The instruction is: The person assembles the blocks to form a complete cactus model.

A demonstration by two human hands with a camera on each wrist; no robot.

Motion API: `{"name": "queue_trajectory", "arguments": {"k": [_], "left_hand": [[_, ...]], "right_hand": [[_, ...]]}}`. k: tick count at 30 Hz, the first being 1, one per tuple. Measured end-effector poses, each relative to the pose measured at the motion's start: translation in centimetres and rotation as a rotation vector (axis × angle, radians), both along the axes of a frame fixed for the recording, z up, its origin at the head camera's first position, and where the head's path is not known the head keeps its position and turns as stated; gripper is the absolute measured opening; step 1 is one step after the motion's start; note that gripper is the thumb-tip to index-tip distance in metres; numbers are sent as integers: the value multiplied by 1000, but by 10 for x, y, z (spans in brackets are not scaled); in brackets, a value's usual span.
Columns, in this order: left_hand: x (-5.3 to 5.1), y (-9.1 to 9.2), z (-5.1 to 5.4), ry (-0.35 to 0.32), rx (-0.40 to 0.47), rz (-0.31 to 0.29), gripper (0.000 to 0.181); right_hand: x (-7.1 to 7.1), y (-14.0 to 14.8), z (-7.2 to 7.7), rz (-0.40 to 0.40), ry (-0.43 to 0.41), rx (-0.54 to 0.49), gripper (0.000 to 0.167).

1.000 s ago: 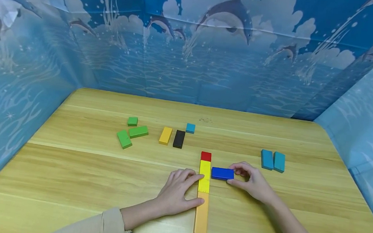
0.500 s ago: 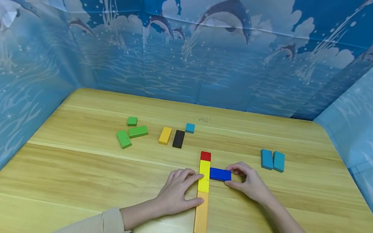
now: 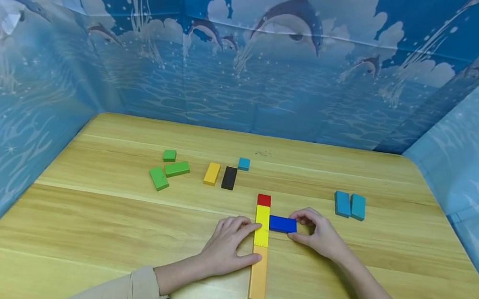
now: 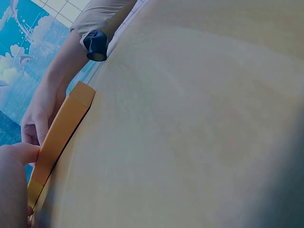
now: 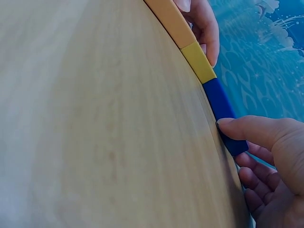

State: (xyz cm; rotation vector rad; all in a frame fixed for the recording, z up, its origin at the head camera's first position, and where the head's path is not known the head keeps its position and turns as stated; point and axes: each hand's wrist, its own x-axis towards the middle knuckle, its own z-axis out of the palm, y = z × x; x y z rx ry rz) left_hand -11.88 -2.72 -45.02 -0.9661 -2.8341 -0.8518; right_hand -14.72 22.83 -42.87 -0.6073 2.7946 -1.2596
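Note:
A column of blocks lies flat on the table in the head view: a small red block (image 3: 264, 200) at the far end, a yellow block (image 3: 261, 238) in the middle and a long orange block (image 3: 258, 281) nearest me. My left hand (image 3: 227, 249) rests against its left side, index fingertip on the yellow block and thumb on the orange one. From the right, my right hand (image 3: 320, 232) pinches the outer end of a blue block (image 3: 282, 224) between thumb and fingers. In the right wrist view the inner end of the blue block (image 5: 220, 97) meets the yellow block (image 5: 199, 63).
Green blocks (image 3: 178, 169), a dark yellow block (image 3: 212, 174), a black block (image 3: 229, 178) and a small light-blue block (image 3: 244, 164) lie farther back. Two teal blocks (image 3: 350, 206) lie at right. A dolphin-print curtain (image 3: 247, 73) borders the table.
My right hand has slid the blue block left, closing the narrow gap to the yellow block; over the last half second it stays there. My left hand has kept its place.

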Motion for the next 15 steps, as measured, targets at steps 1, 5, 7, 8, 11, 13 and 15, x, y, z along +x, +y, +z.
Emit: {"name": "queue_trajectory", "arguments": {"k": [1, 5, 7, 8, 11, 13, 15], "left_hand": [[0, 0, 0, 0, -1, 1, 60], [0, -1, 0, 7, -3, 3, 60], [0, -1, 0, 14, -2, 3, 59], [0, -1, 0, 18, 0, 3, 59], [0, -1, -1, 23, 4, 1, 59], [0, 0, -1, 25, 6, -1, 59], [0, 0, -1, 26, 7, -3, 59]], "right_hand": [[-2, 2, -3, 0, 0, 1, 32], [-4, 5, -6, 15, 1, -4, 35], [-5, 7, -4, 17, -13, -17, 36], [-5, 9, -2, 15, -15, -21, 36], [-9, 21, 6, -6, -3, -30, 36], [-13, 34, 12, -26, 22, -34, 36], [-16, 50, 18, -49, 33, -38, 38]]}}
